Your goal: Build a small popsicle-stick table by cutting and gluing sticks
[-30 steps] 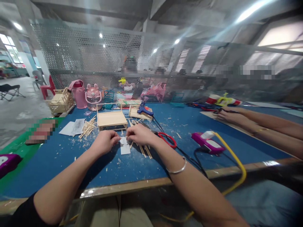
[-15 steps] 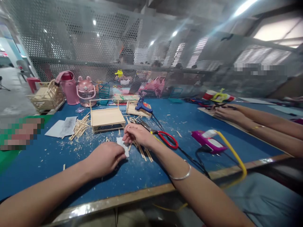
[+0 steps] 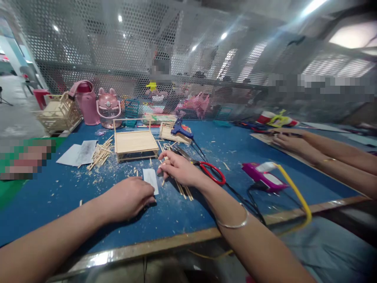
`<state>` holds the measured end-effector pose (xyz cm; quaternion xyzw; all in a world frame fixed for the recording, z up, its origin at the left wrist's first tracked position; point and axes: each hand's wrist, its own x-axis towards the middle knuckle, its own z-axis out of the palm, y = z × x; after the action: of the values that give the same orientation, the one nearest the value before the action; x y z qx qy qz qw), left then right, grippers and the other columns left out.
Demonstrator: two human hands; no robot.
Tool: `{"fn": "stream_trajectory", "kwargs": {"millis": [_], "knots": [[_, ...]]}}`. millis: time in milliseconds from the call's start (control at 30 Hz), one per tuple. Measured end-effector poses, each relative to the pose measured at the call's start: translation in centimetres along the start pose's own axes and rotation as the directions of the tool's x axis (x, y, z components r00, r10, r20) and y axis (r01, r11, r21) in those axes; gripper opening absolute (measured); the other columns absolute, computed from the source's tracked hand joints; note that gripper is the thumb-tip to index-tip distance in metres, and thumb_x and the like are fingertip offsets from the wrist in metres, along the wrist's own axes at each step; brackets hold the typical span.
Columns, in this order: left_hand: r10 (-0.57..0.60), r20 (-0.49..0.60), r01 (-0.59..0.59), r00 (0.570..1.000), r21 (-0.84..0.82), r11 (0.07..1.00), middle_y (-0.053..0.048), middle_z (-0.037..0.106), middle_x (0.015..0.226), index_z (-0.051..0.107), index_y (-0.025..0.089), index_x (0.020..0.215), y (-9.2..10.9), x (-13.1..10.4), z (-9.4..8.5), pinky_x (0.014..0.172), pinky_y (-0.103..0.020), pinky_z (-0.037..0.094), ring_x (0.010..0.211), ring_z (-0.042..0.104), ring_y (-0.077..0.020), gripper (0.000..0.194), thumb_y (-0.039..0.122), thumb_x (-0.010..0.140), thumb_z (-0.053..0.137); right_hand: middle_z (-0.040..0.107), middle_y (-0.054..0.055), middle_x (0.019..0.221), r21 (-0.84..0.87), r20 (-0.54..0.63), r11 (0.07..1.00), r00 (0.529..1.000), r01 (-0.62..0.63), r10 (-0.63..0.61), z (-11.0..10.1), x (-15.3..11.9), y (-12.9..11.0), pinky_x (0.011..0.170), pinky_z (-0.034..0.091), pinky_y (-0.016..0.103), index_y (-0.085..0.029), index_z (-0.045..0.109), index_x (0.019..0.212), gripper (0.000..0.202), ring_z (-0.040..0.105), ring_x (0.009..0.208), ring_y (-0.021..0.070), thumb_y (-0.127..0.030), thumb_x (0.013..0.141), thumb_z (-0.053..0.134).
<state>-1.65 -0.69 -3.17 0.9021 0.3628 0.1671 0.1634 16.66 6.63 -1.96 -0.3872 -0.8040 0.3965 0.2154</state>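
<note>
My left hand (image 3: 126,199) rests low over the blue table, fingers curled in a pinch on the near left edge of a small white paper piece (image 3: 151,181). Its fingertips are partly hidden. To the right of the paper, my right hand (image 3: 180,169) hovers over loose wooden sticks (image 3: 185,192), fingers bent and apart, with nothing visible between them. Just beyond both hands stands a small wooden stick-built frame (image 3: 136,142) with a flat slatted top. Red-handled scissors (image 3: 212,173) lie beside my right wrist.
A blue glue gun (image 3: 182,129) lies on a smaller stick piece (image 3: 166,133). Left are a stick pile (image 3: 102,154), grey sheets (image 3: 78,153) and pink bottles (image 3: 108,108). A purple device (image 3: 265,177) with a yellow cable sits right. Another person's hands (image 3: 290,143) work farther right.
My right hand has drawn away from the paper, slightly right, and its fingers have spread. My left hand stays at the paper, more of which now shows. The view has shifted slightly.
</note>
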Motion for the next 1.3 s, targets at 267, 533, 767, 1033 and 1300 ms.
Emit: {"fn": "stream_trajectory", "kwargs": {"millis": [267, 533, 767, 1033, 1300], "knots": [[-0.08, -0.089, 0.1, 0.993, 0.24, 0.966, -0.008, 0.063, 0.093, 0.062, 0.017, 0.081, -1.4, 0.4, 0.0, 0.087, -0.039, 0.037, 0.094, 0.054, -0.0204, 0.029, 0.029, 0.086, 0.036, 0.062, 0.002, 0.072, -0.566, 0.019, 0.798, 0.972, 0.205, -0.236, 0.8, 0.6, -0.4, 0.062, 0.033, 0.022, -0.016, 0.061, 0.074, 0.01, 0.052, 0.068, 0.0111, -0.019, 0.078, 0.053], [-0.171, -0.059, 0.181, 0.984, 0.305, 0.935, -0.009, 0.066, 0.088, 0.059, 0.015, 0.079, -1.6, 1.1, 0.3, 0.095, -0.045, 0.03, 0.087, 0.059, -0.0202, 0.025, 0.025, 0.084, 0.037, 0.064, 0.007, 0.075, -0.839, 0.149, 0.476, 0.953, 0.263, -0.265, 2.1, 1.4, -0.6, 0.063, 0.028, 0.027, -0.014, 0.062, 0.074, 0.015, 0.054, 0.073, 0.0159, -0.02, 0.079, 0.05], [-0.158, -0.071, 0.174, 0.985, 0.402, 0.899, -0.008, 0.066, 0.086, 0.06, 0.016, 0.075, -1.0, 1.1, 0.0, 0.096, -0.058, 0.016, 0.09, 0.057, -0.0226, 0.024, 0.021, 0.082, 0.037, 0.066, 0.007, 0.076, -0.843, 0.162, 0.481, 0.967, 0.24, -0.199, 1.7, 1.9, -1.1, 0.062, 0.026, 0.027, -0.014, 0.062, 0.074, 0.016, 0.056, 0.073, 0.016, -0.022, 0.079, 0.05], [-0.154, -0.05, 0.16, 0.987, 0.448, 0.88, -0.006, 0.066, 0.08, 0.06, 0.018, 0.069, -0.5, 1.1, -0.5, 0.093, -0.057, 0.02, 0.083, 0.053, -0.0222, 0.028, 0.018, 0.082, 0.036, 0.066, 0.007, 0.078, -0.851, 0.178, 0.464, 0.967, 0.244, -0.181, 1.8, 1.9, -1.6, 0.062, 0.025, 0.028, -0.014, 0.063, 0.073, 0.018, 0.056, 0.074, 0.0167, -0.021, 0.08, 0.047], [-0.175, -0.013, 0.161, 0.984, 0.466, 0.87, -0.008, 0.065, 0.074, 0.06, 0.017, 0.071, -0.5, 1.3, -0.9, 0.068, -0.04, 0.032, 0.08, 0.051, -0.0247, 0.03, 0.022, 0.082, 0.033, 0.066, 0.007, 0.077, -0.83, 0.138, 0.513, 0.971, 0.221, -0.194, 1.7, 2.5, -1.0, 0.063, 0.027, 0.026, -0.014, 0.062, 0.075, 0.018, 0.056, 0.074, 0.0154, -0.024, 0.08, 0.048]]}}
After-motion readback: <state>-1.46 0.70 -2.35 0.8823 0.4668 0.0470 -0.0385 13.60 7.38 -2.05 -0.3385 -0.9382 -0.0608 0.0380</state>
